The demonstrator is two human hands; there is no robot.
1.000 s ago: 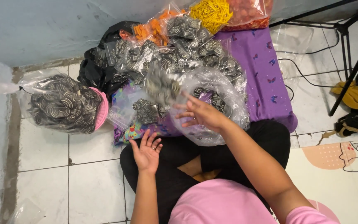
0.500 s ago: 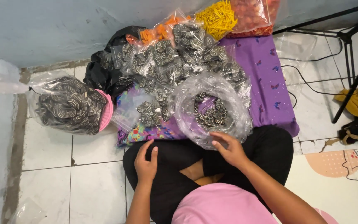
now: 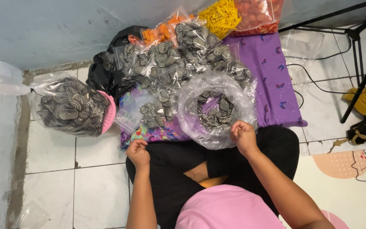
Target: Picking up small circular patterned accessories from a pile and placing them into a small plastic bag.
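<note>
Both hands have dropped back toward your lap since a second ago, when your right reached over the heap and your left lay palm-up and spread. Your right hand [image 3: 243, 136] now sits at the near rim of the clear open bag [image 3: 217, 108], fingers curled in on the plastic edge; whether they pinch a piece too, you cannot tell. Your left hand [image 3: 137, 152] rests on your knee, fingers folded narrow, seemingly holding nothing.

Swirl-patterned black-and-white pieces [image 3: 214, 112] lie inside the bag, just beyond your right fingertips. More lie loose in the pile [image 3: 166, 63] farther out. A filled bag [image 3: 70, 106] sits well off past your left knuckles.

Step in hand, by my reading: filling the open bag. Next move likely needs the mouth held wide and a reach forward to the pile.
</note>
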